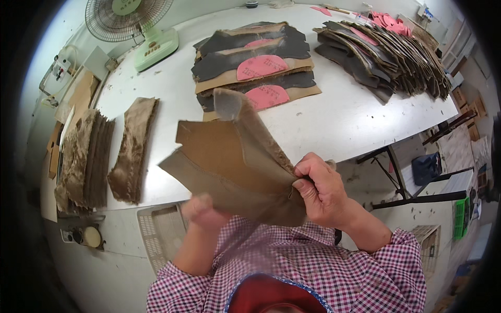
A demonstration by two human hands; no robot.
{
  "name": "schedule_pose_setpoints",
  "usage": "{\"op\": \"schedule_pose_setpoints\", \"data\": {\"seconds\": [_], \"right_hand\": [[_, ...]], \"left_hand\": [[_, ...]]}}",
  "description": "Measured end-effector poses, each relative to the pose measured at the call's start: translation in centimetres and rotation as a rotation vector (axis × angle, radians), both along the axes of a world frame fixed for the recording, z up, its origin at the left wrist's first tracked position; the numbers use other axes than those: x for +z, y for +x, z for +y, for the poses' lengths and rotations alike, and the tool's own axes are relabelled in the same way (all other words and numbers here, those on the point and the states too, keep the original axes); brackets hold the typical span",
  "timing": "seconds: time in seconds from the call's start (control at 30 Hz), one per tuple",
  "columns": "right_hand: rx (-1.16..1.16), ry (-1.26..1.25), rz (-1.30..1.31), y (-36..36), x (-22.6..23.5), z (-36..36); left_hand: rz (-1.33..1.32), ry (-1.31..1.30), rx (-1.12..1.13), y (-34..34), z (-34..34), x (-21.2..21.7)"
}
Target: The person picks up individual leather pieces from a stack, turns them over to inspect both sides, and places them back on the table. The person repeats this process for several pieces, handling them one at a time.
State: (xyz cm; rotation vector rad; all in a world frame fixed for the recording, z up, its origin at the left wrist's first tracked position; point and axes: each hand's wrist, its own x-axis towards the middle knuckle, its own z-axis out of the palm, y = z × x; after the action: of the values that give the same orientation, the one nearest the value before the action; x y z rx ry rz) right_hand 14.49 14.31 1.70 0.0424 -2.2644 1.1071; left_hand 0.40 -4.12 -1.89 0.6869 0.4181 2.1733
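Observation:
A brown cut piece of fleece-backed material (224, 156) is held up in front of me, folded so its fuzzy edge shows on the right. My right hand (321, 190) pinches its right corner between thumb and fingers. At the lower left edge of the piece is my left hand (204, 209), smeared by motion, so its fingers cannot be made out. Beyond the piece lie overlapping rows of dark and tan pieces (250, 62) with pink half-round patches (262, 68) on top. A single furry brown strip (133, 148) rests on the table to the left.
A stack of furry brown pieces (86, 161) stands at the table's left edge. A big fanned pile of dark pieces (383, 60) sits at the far right, with pink scraps (391, 23) behind it. A pale green fan (156, 49) occupies the far left. A plastic crate (159, 229) is below the white table (344, 122).

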Motion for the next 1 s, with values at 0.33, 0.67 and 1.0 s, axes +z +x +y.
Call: {"op": "schedule_pose_setpoints", "data": {"seconds": [0.33,0.67,1.0], "right_hand": [[0.073,-0.194,-0.344,1.4,-1.5,0.8],[0.571,-1.258,-0.393,-6.0,-3.1,4.2],[0.112,-0.823,-0.458,-6.1,-5.3,1.8]], "left_hand": [[-0.322,-0.297,0.039,-1.1,1.1,-0.2],[-0.244,-0.254,-0.143,0.2,0.2,-0.1],[-0.331,-0.284,-0.172,2.0,0.0,-1.6]]}}
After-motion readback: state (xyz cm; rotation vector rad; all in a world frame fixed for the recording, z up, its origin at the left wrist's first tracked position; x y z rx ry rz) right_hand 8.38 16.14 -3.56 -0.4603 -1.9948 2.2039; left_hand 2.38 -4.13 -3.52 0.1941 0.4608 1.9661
